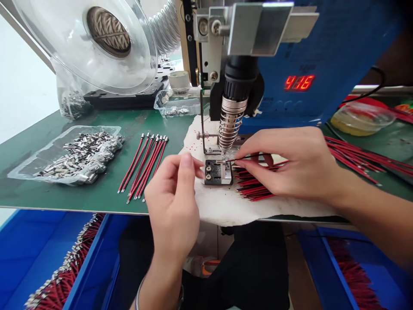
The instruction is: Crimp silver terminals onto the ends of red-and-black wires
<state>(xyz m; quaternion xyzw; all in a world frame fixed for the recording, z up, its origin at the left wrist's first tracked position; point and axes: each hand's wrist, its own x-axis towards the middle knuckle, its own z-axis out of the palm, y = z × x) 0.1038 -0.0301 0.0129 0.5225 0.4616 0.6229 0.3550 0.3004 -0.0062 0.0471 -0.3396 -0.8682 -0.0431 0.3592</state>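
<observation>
My right hand pinches a thin red-and-black wire and holds its tip at the small black fixture block under the hot-air nozzle. Beneath that hand lies a pile of red wires on a white cloth. My left hand hovers just left of the block, thumb and fingers pinched together; what they hold is too small to make out. Finished wires with metal ends lie in a row to the left.
A clear bag of metal terminals rests on the green mat. A blue machine with a red display stands behind. Blue bins with wires sit below the table edge. More red wires spread at right.
</observation>
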